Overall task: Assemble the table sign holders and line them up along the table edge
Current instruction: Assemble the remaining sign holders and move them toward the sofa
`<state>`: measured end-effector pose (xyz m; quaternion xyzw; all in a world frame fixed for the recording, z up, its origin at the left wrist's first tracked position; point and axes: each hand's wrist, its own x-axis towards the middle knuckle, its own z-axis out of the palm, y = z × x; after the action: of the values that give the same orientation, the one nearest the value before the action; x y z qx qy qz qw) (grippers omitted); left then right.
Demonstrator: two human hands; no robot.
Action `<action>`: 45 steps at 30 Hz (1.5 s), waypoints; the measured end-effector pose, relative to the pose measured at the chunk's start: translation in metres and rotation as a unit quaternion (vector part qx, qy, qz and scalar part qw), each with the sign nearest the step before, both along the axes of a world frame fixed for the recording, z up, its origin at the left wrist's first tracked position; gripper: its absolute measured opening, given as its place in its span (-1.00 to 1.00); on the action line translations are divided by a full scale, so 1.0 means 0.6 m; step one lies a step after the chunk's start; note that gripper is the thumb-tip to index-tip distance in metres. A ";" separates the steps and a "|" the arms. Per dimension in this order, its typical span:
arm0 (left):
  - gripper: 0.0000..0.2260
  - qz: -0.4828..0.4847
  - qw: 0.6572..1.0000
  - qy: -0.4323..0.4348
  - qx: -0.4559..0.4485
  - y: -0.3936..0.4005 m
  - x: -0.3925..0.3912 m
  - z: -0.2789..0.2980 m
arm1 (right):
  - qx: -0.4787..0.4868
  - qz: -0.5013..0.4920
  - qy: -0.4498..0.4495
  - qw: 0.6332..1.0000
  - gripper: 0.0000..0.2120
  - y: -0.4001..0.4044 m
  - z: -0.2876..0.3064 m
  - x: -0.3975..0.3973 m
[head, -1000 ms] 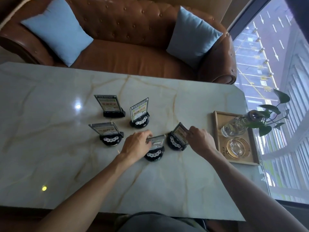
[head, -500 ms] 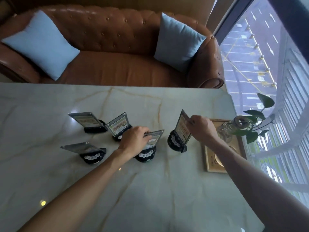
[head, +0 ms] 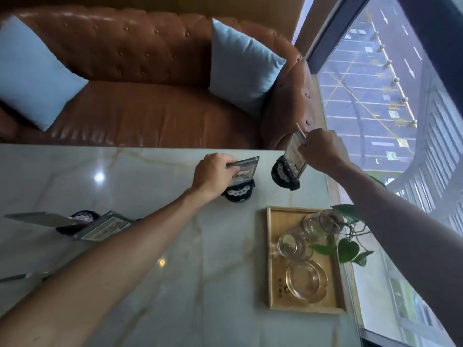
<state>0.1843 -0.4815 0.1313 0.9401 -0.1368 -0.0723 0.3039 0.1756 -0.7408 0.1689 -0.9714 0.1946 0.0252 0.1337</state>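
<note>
Each sign holder is a clear panel with a printed card on a round black base. My left hand [head: 213, 175] grips the panel of one sign holder [head: 241, 180] near the far edge of the marble table [head: 213, 271]. Close to the table's far right corner, my right hand [head: 323, 151] holds the top of a second sign holder [head: 288, 169], which is tilted. Two more sign holders [head: 75, 222] [head: 104, 226] stand at the left, partly behind my left forearm. Another panel edge [head: 22, 276] shows at the far left.
A wooden tray [head: 273, 259] with a glass ashtray [head: 305, 281], an empty glass [head: 292, 245] and a glass vase of green leaves [head: 323, 222] sits by the table's right edge. A brown leather sofa [head: 150, 83] with two blue cushions stands beyond the far edge. A window runs along the right.
Both hands have carried their sign holders away from the cluster toward the far edge, the right one to the far right corner. The camera has tilted forward and right.
</note>
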 end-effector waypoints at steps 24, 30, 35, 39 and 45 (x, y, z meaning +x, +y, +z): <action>-0.80 -0.036 0.999 0.031 -0.008 -0.188 0.137 -0.054 | 0.038 -0.022 0.048 0.998 -0.74 -0.165 -0.108 0.031; -0.64 -0.008 0.999 0.034 -0.015 -0.093 0.117 -0.019 | -0.001 -0.051 -0.032 0.998 -0.60 -0.105 -0.060 0.024; -0.70 0.043 0.998 0.033 -0.042 0.072 0.073 0.020 | 0.035 0.028 -0.156 0.987 -0.54 0.050 -0.021 0.036; -0.73 0.087 0.994 0.017 -0.059 0.231 0.026 0.056 | 0.148 0.133 -0.134 0.971 -0.52 0.224 -0.012 0.028; -0.71 0.165 0.985 0.007 -0.048 0.458 -0.039 0.075 | 0.226 0.272 -0.068 0.933 -0.51 0.469 -0.037 -0.020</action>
<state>0.1610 -0.2065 0.1764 0.9335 0.0187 -0.0207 0.3574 0.1633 -0.4592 0.1467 -0.9306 -0.0972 0.0376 0.3508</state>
